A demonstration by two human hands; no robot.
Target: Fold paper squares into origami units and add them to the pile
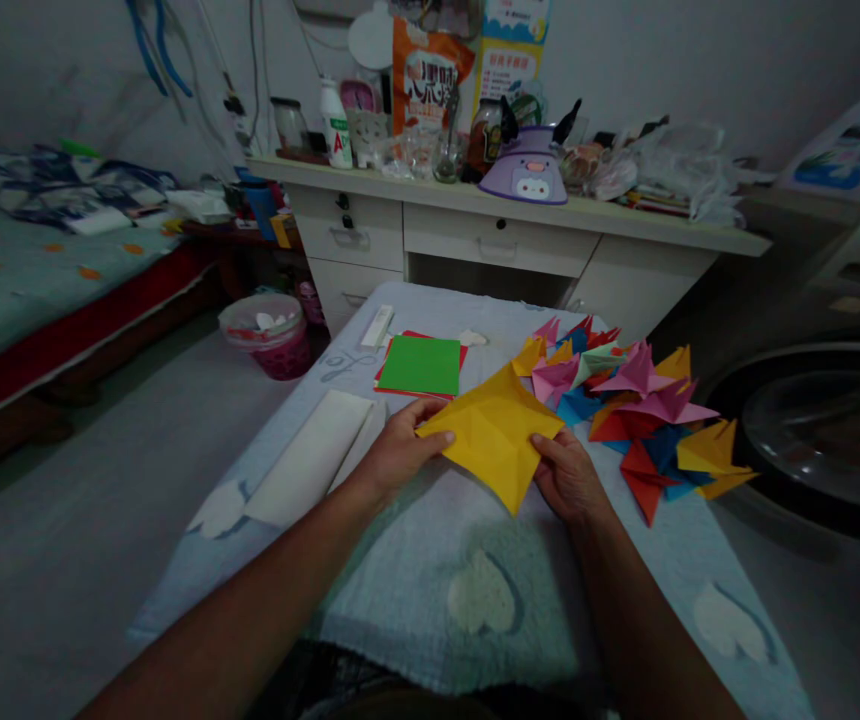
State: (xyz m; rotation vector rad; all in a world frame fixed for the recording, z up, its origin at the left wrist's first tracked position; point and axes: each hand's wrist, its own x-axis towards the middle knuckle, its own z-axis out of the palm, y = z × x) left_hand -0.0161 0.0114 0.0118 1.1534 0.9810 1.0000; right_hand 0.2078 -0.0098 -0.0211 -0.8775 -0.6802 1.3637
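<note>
A creased sheet of yellow origami paper is spread between my two hands, just above the cloth. My left hand pinches its left corner, thumb on top and fingers beneath. At the right corner my right hand grips the paper the same way. The sheet shows fold lines and is not flat; one corner points toward me and another away. Beyond my left hand lies a stack of square paper, green on top with red edges below. To the right is a pile of folded paper cranes in several colours.
A pale cloth with hearts covers the table. On its left lie a folded white sheet and a small white box. Behind stands a cluttered desk; a washing machine is at right, a pink bin at left.
</note>
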